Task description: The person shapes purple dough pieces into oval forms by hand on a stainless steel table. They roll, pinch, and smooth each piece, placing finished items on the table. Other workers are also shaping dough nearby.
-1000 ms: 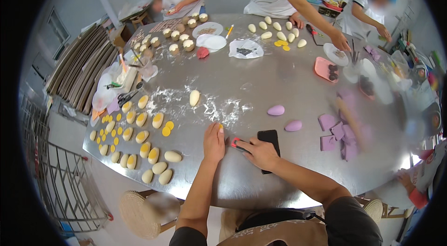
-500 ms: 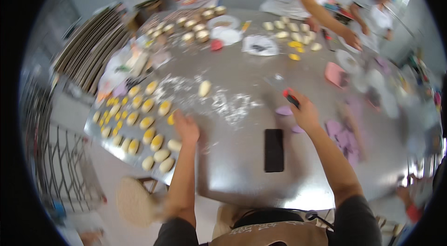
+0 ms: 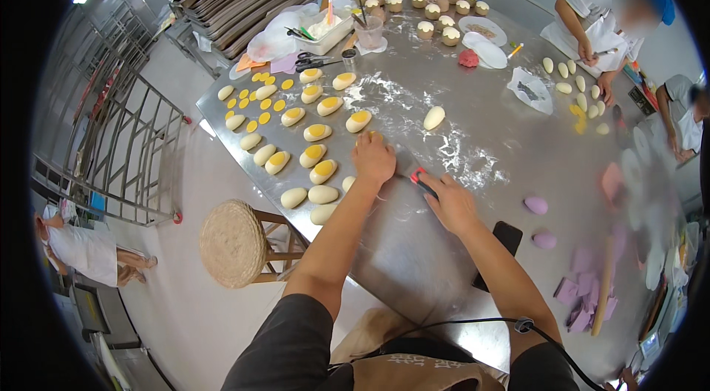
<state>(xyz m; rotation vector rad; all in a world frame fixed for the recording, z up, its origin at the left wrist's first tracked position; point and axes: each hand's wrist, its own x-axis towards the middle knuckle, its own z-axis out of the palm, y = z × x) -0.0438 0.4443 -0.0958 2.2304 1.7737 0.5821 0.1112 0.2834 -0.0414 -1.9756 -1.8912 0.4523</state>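
My right hand (image 3: pixel 452 206) grips a scraper (image 3: pixel 418 176) by its red and black handle. Its grey blade reaches toward my left fingers. With fingers curled down, my left hand (image 3: pixel 374 160) is closed over a dough piece, mostly hidden, with a hint of yellow at the fingertips. Beside it are egg-shaped dough pieces (image 3: pixel 322 170), several topped with a yellow disc. Loose yellow discs (image 3: pixel 265 118) lie farther left. A plain dough piece (image 3: pixel 434 118) sits alone beyond my hands, near scattered flour (image 3: pixel 466 156).
A black phone (image 3: pixel 505 237) lies by my right forearm, near two purple dough balls (image 3: pixel 536 204) and a rolling pin (image 3: pixel 603 295). Scissors (image 3: pixel 314 62) and a white tub (image 3: pixel 325 36) are at the far left. A round stool (image 3: pixel 233 243) stands left of the table. Co-workers work across it.
My view has swung left. My right hand has brought the scraper leftward, close to my left hand, which stays by the dough rows.
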